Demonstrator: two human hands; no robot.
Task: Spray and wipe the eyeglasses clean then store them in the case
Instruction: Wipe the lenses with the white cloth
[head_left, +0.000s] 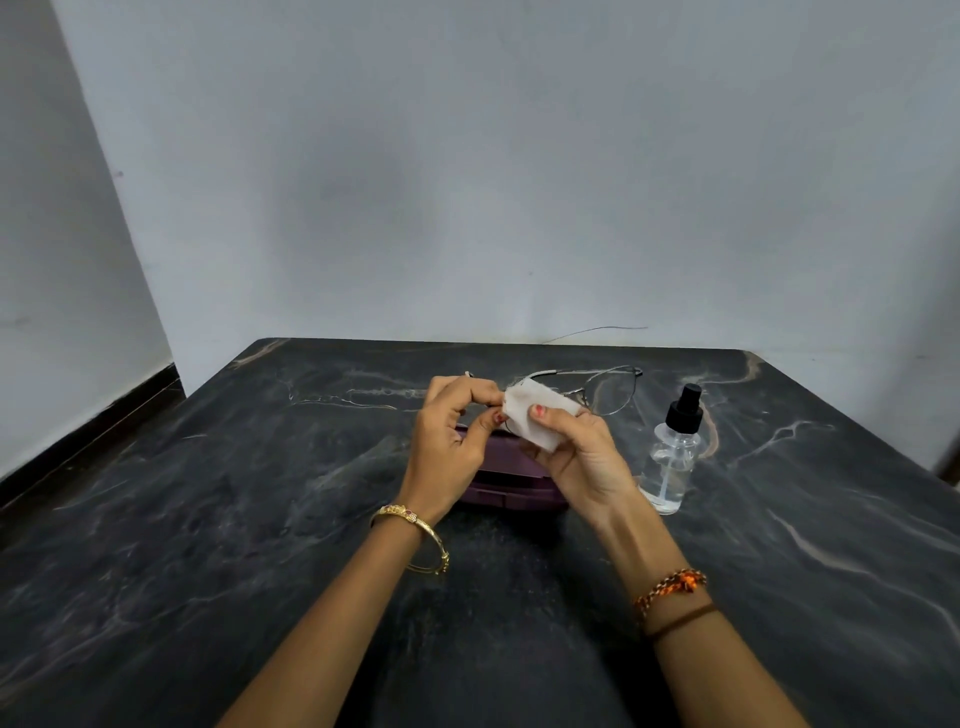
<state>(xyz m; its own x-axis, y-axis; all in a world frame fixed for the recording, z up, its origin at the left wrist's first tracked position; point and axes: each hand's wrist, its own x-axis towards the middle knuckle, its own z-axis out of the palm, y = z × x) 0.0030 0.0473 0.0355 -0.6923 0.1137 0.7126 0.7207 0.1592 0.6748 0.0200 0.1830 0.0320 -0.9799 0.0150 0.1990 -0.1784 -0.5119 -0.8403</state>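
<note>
Thin metal-framed eyeglasses (613, 389) are held up above the table's middle. My left hand (452, 441) pinches the left end of the frame. My right hand (576, 452) presses a white cloth (535, 415) around the left lens, which the cloth hides; the right lens sticks out bare to the right. Under both hands lies a dark purple glasses case (511, 486), closed and partly hidden. A clear spray bottle (672, 457) with a black pump top stands upright just right of my right hand, apart from it.
The dark marble table (260, 519) reaches a grey wall at its far edge. A thin wire (597, 331) lies along that edge behind the glasses. Bare tabletop stretches to the left and right of my hands and in front of them.
</note>
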